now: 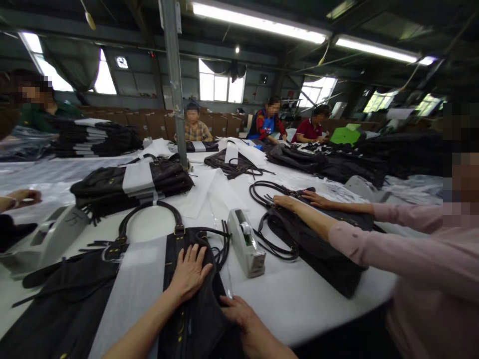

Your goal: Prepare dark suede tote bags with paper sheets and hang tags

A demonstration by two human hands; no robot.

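The black bag lies on the white table right in front of you, low in your view. Take its middle as the middle of a clock, with 12 straight away from you.

Your left hand is on top of the bag, near 1 o'clock, with its fingers a bit wide. Your right hand is at the bag's side, near 3 o'clock. I can't tell if it pinches the cloth, as part of it is hidden.

To do this well, keep your left palm soft and flat, so it makes no dents. Let your right hand ease the side smooth, with no hard tugs. A tug could make folds or pull the white paper strip askew.

The round handle stands out at 12 o'clock. Mind the thin straps near 1 o'clock; they could snag on your fingers. The tape holder is just past them, near 2 o'clock, so watch your knuckles.

Farther out, a bag pile sits at 12 o'clock, and a co-worker's hands rest on another bag past 2 o'clock.
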